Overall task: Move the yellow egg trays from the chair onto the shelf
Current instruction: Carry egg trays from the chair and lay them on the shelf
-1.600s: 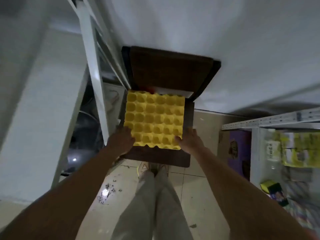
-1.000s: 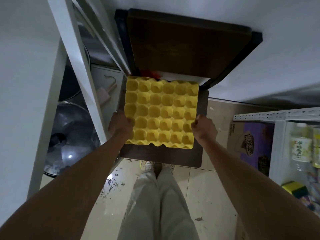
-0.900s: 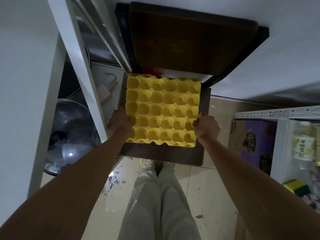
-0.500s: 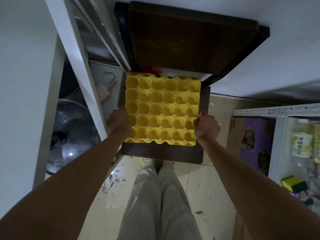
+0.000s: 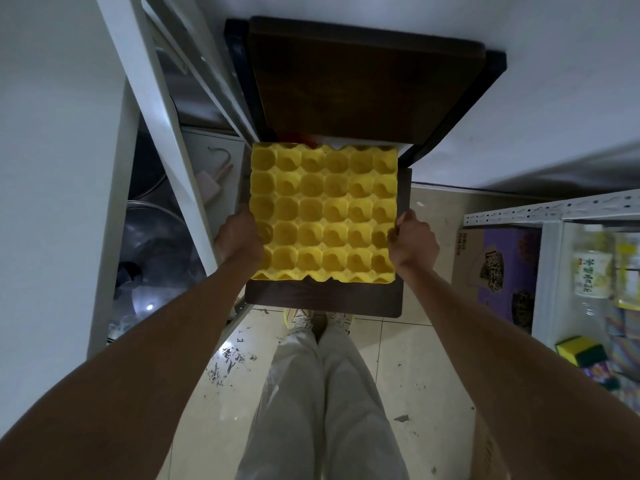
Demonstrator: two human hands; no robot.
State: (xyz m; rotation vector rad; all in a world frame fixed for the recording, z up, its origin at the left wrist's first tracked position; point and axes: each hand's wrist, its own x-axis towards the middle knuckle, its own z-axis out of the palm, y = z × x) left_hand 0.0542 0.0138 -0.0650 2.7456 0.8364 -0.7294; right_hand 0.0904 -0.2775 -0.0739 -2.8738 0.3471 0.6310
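We have the yellow egg tray (image 5: 323, 213) between our two hands, directly ahead of us over the seat of the dark wooden chair (image 5: 325, 299). Whether it rests on the seat or is already lifted a little we cannot tell, nor whether it is one tray or a stack. Our left hand (image 5: 239, 239) grips the tray's left edge and our right hand (image 5: 414, 244) grips its right edge, fingers curled closed around the rim — both on the near half, so the far half hangs out unsupported toward the chair back. The tray is close to square, with no real long axis, and both hands sit equally near.

What the next move turns on, as we judge it, is the direction of the shelf (image 5: 554, 211): a white metal one stands off to our right, well apart from the chair, so the tray would have to come up level and swing rightward — our right hand leading.
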